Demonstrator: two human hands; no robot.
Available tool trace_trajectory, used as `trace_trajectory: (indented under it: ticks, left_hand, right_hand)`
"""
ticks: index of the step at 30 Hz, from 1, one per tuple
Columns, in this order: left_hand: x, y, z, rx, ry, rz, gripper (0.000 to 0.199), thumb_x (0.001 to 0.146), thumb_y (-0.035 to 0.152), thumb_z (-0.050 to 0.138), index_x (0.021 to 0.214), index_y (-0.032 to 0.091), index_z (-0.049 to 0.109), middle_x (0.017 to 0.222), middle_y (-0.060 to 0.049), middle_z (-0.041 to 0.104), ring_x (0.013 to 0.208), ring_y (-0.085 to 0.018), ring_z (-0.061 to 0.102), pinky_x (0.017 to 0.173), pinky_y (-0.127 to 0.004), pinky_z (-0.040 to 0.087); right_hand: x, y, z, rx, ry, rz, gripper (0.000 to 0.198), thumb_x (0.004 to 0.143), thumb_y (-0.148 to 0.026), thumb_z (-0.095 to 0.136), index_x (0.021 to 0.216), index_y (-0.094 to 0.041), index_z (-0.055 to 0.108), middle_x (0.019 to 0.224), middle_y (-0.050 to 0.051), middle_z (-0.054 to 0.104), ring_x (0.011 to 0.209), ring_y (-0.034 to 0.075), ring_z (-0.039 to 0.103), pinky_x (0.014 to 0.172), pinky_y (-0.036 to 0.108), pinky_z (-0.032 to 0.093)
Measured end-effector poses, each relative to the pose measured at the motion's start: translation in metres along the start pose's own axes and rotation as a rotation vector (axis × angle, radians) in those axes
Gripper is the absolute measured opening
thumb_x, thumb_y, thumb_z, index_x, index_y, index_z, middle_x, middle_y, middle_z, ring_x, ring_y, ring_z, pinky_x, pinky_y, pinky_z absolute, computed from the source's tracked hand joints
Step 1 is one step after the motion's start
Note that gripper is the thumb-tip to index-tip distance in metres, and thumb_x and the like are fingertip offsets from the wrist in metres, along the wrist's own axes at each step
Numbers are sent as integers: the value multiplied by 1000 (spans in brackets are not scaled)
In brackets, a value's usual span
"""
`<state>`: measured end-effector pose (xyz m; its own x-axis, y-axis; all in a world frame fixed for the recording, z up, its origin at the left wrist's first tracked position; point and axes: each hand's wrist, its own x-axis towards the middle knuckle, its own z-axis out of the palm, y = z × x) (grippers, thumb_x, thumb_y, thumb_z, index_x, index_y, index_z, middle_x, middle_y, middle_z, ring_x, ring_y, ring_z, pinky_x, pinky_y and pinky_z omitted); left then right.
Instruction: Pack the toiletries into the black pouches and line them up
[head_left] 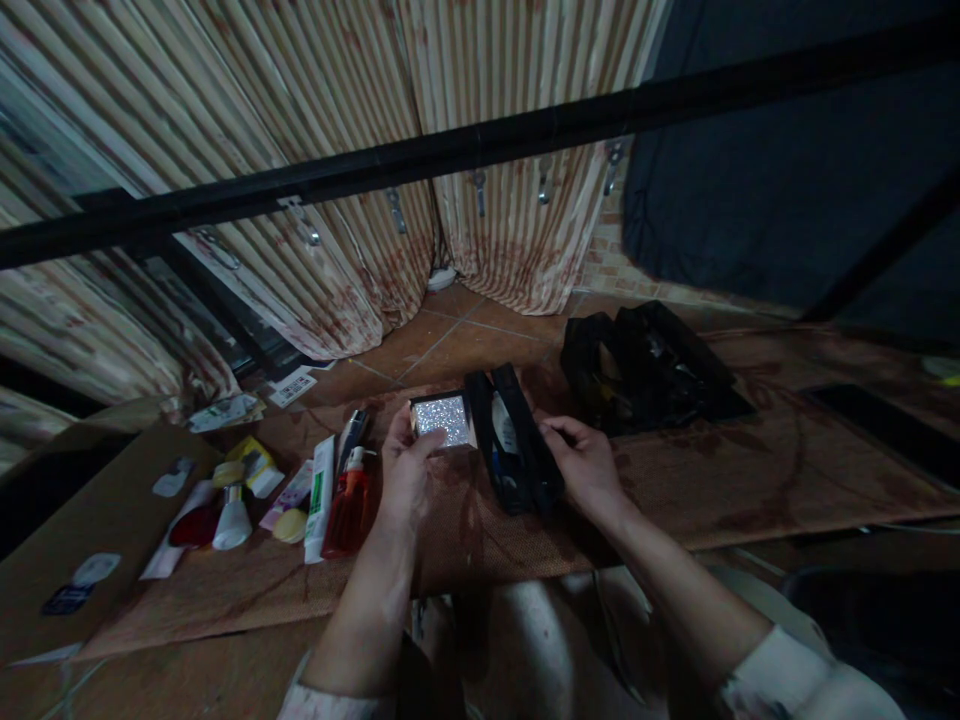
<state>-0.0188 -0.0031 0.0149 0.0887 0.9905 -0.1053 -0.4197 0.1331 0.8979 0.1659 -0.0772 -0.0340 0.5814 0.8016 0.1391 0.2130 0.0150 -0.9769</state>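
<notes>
My left hand (409, 460) grips a flat square case (444, 418) with a silver glittery face, thumb on top and fingers curled round its left edge. Just right of it lies a small black pouch (517, 450), opened lengthwise, with something white and something blue showing inside. At the pouch's right side my right hand (585, 460) is closed, thumb and fingers pinching its edge. Left of my hands are a red pump bottle (349, 505), a white and green tube (320, 498) and a dark slim item (352, 435).
Further left lie a white brush-like item (233, 518), a yellow packet (259, 467) and a round yellow item (289, 525), beside a cardboard box (112, 530). A larger black bag (652, 365) stands open behind my right hand. A black rail (480, 148) with hooks crosses above the cloth-covered surface (690, 490).
</notes>
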Motion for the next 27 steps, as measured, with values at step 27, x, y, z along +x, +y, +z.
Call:
trace_trajectory:
  ticks: [27]
  left_hand:
    - [2, -4, -4, 78, -104, 85, 34, 56, 24, 83, 86, 16, 69, 81, -3, 72, 68, -16, 65, 71, -30, 50]
  right_hand:
    - [0, 2, 0, -8, -9, -14, 26, 79, -40, 58, 81, -18, 71, 74, 3, 70, 67, 18, 61, 62, 26, 43]
